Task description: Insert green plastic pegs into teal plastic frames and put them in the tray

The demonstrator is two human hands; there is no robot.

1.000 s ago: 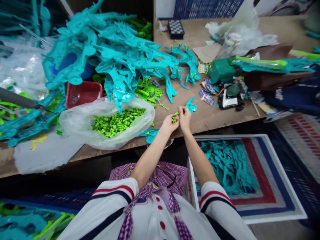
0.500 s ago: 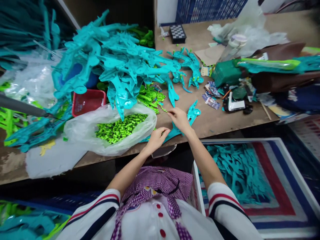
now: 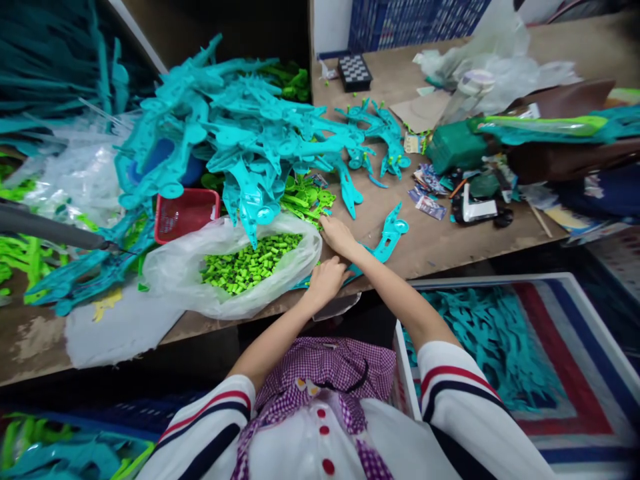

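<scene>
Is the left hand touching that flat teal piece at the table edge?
Touching. In the head view the left hand rests on the flat teal piece, its fingers overlapping the piece's near end with no gap visible.

Long wooden surface [image 3: 450, 240], brown and worn, running left to right, with pale scuffed patches near its left end. Beyond it a white wall strip [image 3: 327, 27] and a blue lattice crate wall [image 3: 420, 20] at the top. Dark recess [image 3: 235, 27] at upper left, edged by a pale slanted board. Below the surface's front edge, deep shadow. At lower right, on the floor, a woven sack [image 3: 550, 373] striped red, blue and white, held open in a white frame [image 3: 605, 333]. More blue crate lattice [image 3: 100, 407] at lower left. Even, soft light from above, no hard shadows on the wood.
</scene>
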